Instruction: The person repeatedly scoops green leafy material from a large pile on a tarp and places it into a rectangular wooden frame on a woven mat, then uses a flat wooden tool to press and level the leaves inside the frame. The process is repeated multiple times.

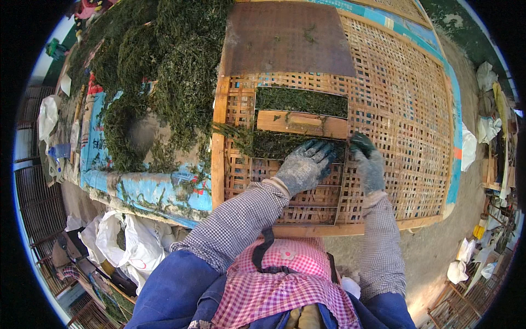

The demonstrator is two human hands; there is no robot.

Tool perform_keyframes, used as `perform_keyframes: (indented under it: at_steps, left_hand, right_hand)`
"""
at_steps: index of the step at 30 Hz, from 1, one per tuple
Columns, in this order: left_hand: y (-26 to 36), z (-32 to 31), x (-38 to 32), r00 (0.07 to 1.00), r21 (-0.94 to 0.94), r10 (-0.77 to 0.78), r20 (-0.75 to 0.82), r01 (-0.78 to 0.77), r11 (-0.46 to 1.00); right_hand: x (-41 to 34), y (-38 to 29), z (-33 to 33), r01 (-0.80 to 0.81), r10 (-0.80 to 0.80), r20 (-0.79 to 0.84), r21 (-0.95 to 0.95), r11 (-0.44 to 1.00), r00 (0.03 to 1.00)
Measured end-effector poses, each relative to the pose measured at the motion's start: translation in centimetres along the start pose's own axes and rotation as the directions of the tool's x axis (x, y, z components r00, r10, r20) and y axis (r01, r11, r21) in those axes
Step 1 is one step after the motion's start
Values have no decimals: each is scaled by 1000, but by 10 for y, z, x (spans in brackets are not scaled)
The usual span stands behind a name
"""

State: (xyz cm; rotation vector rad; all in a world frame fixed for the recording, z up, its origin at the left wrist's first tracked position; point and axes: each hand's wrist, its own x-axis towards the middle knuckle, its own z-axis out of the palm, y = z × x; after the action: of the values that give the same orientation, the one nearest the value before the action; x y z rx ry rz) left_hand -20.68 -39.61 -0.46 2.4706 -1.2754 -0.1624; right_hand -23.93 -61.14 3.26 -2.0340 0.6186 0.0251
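Note:
My left hand [307,164], in a grey-blue work glove, lies palm down with fingers spread on a strip of dark green seaweed [275,144]. That strip fills one compartment of a thin metal frame [337,201] on a woven bamboo screen [402,123]. Loose strands trail out past the frame's left side. A wooden block [283,120] lies across the compartment above, and beyond it another is packed with seaweed [300,100]. My right hand [367,166], gloved too, hovers just right of the frame; motion blur hides whether its fingers hold anything.
A large heap of seaweed [185,74] covers the blue printed sheeting [139,185] to the left. A brown flat sheet [287,39] lies over the screen's far part. The screen has a wooden edge bar [218,164]. White woven sacks [139,238] stand below left.

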Motion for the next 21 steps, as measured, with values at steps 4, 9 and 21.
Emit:
perform_keyframes:
  at_steps: [4, 9, 21]
  left_hand:
    - [1, -3, -1, 999, -9, -10, 31, 10, 1000]
    - [2, -5, 2, 1000, -43, -19, 15, 20, 999]
    - [-33, -54, -79, 942, -97, -216, -255, 197, 975]
  right_hand:
    - [-3, 5, -4, 16, -13, 47, -62, 998, 999]
    - [3, 18, 32, 216, -196, 106, -665, 715, 975]
    - [-22, -16, 21, 76, -88, 66, 167, 983, 994]
